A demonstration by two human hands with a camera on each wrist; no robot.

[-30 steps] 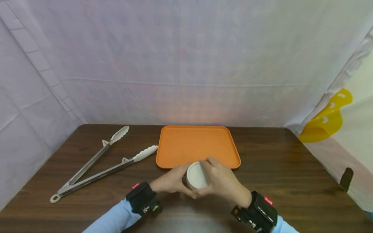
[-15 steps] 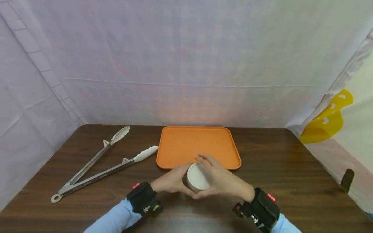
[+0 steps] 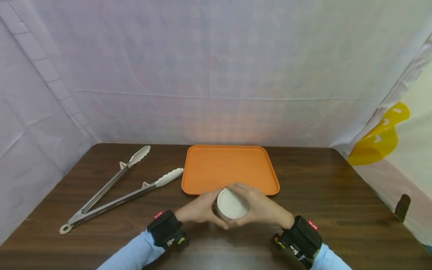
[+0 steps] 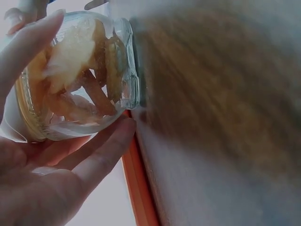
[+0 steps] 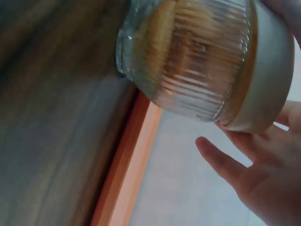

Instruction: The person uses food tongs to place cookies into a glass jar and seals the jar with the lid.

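A glass jar with a white lid stands on the table just in front of the orange tray. Tan and brown pieces show through its glass. My left hand holds the jar's body from the left, thumb on the near side and fingers on the far side. From the right, my right hand grips the lid, its thumb at the near edge and fingers round the far edge. In the right wrist view one fingertip stands off the jar, whose side there is ribbed.
Beyond the jar lies the orange tray, flat on the brown wooden table. Metal tongs with white tips lie spread at the left, one tip near the tray's left edge. A pale cloth hangs behind the table.
Half a second ago my right fingers were raised and loosened at the lid; now they are back round its edge. My left hand and the jar have stayed in place.
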